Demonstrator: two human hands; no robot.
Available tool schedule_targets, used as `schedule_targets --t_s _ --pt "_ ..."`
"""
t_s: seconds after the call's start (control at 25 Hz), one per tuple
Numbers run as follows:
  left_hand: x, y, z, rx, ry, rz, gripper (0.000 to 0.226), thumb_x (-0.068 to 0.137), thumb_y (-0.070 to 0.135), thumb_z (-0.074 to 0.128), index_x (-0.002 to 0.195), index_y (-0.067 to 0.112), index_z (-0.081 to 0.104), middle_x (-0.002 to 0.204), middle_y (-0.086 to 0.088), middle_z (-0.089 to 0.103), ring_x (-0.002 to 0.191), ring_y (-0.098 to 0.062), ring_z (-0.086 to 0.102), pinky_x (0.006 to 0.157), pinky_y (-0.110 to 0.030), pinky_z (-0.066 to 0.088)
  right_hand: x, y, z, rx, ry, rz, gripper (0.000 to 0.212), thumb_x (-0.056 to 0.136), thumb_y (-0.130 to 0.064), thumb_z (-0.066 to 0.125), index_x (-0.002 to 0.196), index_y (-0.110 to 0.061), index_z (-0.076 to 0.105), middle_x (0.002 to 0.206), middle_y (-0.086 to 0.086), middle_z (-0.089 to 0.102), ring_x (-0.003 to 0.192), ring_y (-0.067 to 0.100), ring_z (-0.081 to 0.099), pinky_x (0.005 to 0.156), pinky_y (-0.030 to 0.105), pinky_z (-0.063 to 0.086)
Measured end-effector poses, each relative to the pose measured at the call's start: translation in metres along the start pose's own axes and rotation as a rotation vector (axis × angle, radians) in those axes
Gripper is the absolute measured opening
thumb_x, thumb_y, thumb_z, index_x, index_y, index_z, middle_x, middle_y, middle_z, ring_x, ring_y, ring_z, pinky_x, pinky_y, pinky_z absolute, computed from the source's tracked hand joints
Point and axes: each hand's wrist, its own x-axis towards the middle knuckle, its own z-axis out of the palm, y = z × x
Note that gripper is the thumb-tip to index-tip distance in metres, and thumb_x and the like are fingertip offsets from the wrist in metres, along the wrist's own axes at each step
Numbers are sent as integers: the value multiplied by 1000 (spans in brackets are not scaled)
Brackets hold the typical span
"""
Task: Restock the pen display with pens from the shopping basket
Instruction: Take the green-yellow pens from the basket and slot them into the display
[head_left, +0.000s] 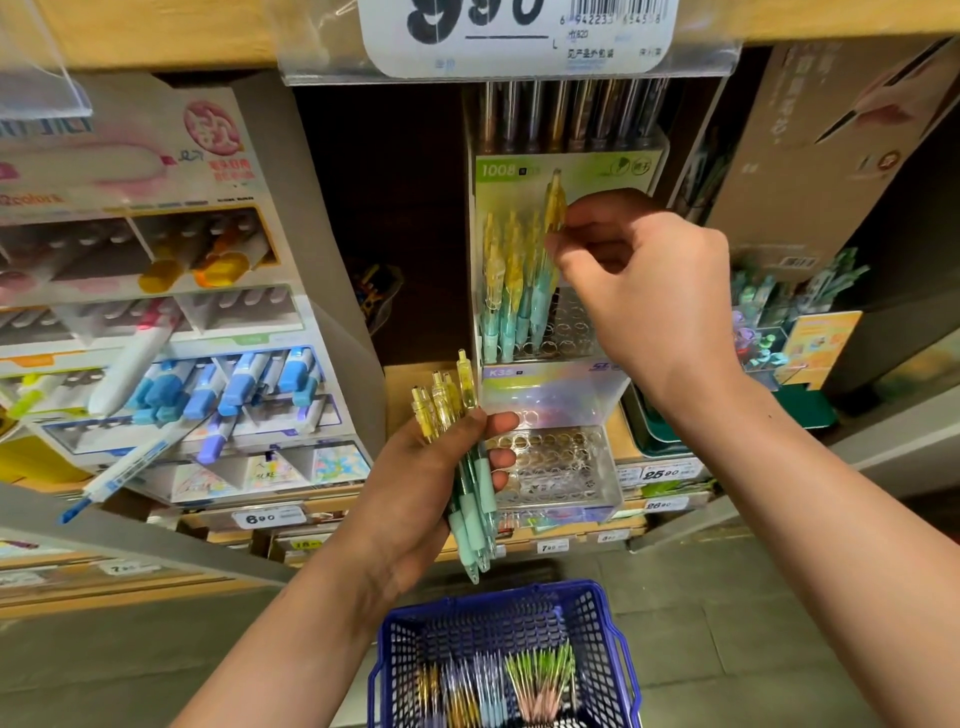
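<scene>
Above, my right hand (639, 291) pinches one yellow-and-mint pen (554, 208) by its upper barrel at the clear pen display (571, 332), whose upper tier holds matching pens (506, 291) upright at its left side. My left hand (415, 483) grips a bundle (470, 499) of the same kind. Below, the blue shopping basket (387, 634) contains assorted pens (498, 686) in gold, lilac and green.

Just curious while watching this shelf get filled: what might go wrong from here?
The right hand pinches one yellow-and-teal pen high up; its tip could miss a hole in the clear rack or knock the pens already standing there.
The left hand grips a fanned bundle of pens; one might slip out and miss the blue shopping basket below.
</scene>
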Motion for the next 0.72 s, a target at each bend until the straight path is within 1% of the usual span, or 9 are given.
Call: schedule_targets --t_s 0.12,0.16,0.24,0.32,0.44,0.52,0.6,0.72 --pt "-1 0 1 0 -2 5 23 100 22 62 118 8 66 116 -12 77 74 -15 70 68 -28 60 2 0 3 -4 -15 -31 10 91 -36 67 89 -30 76 73 -11 73 69 4 68 73 25 57" --pt "-1 0 1 0 -2 6 23 100 22 62 118 8 66 116 -12 77 75 -15 70 68 -28 60 2 1 5 -9 -26 -42 10 91 -35 67 89 -30 75 71 -13 72 69 4 67 72 19 56" --pt "0 0 1 -4 -1 4 23 100 22 63 118 9 66 115 -13 77 75 -15 70 68 -28 60 -1 4 10 -33 -68 -52 11 92 -35 68 91 -28 76 66 -22 64 68 -4 65 68 3 47" --pt "0 0 0 -14 -5 2 23 99 24 64 117 10 67 115 -14 77 76 -15 70 69 -28 60 -5 8 15 -80 -103 -51 13 92 -35 69 90 -24 75 64 -23 58 62 -10 57 65 -5 38" --pt "0 -1 -1 -17 4 6 27 96 28 67 117 10 69 115 -14 77 78 -16 71 70 -29 60 -7 13 18 -82 -92 -38 13 91 -34 70 90 -22 74 66 -20 60 61 -7 57 64 -6 37" --pt "0 -2 -2 -17 15 3 35 95 30 68 122 8 67 115 -13 77 79 -15 72 70 -29 59 -8 13 19 -65 -79 -39 12 91 -34 70 90 -22 72 65 -22 58 62 -12 58 64 -6 38" --pt "0 -3 -2 -19 16 2 39 94 31 69 124 7 66 114 -12 77 78 -15 72 69 -28 59 -11 13 20 -53 -59 -53 12 91 -33 71 91 -22 71 68 -20 59 66 -14 58 65 -4 43" --pt "-2 -3 -1 -18 18 2 39 94 32 68 125 7 66 114 -12 77 77 -14 72 69 -28 59 -18 15 22 -26 -59 -50 9 90 -31 73 89 -27 65 70 -23 58 69 -12 60 67 -2 45"
